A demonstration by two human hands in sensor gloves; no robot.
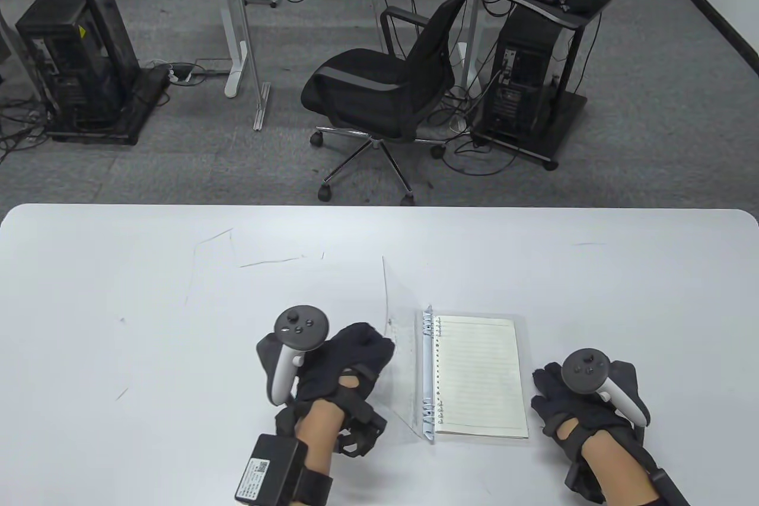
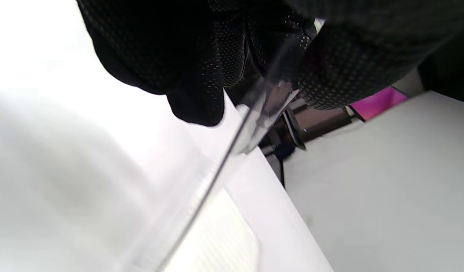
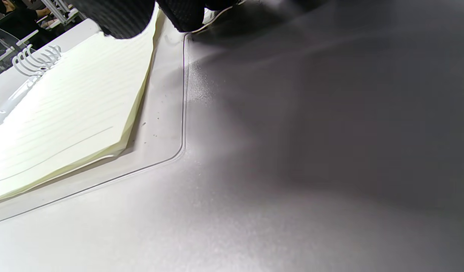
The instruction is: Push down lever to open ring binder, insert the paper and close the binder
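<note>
Binder spine [image 1: 427, 375] runs 12–6 o'clock; left hand [image 1: 344, 366] at its 9 pinches clear cover [image 1: 398, 316], nearer than right hand [image 1: 569, 396], grip relaxed by paper [image 1: 481, 375].

Binder [image 1: 474, 378] lies on table [image 1: 148, 322], between both hands.

White counter [image 1: 148, 292], faint scratches toward far left. Open clear-covered ring binder [image 1: 468, 378] with lined paper [image 1: 480, 375] lies near front edge, right of centre.
</note>
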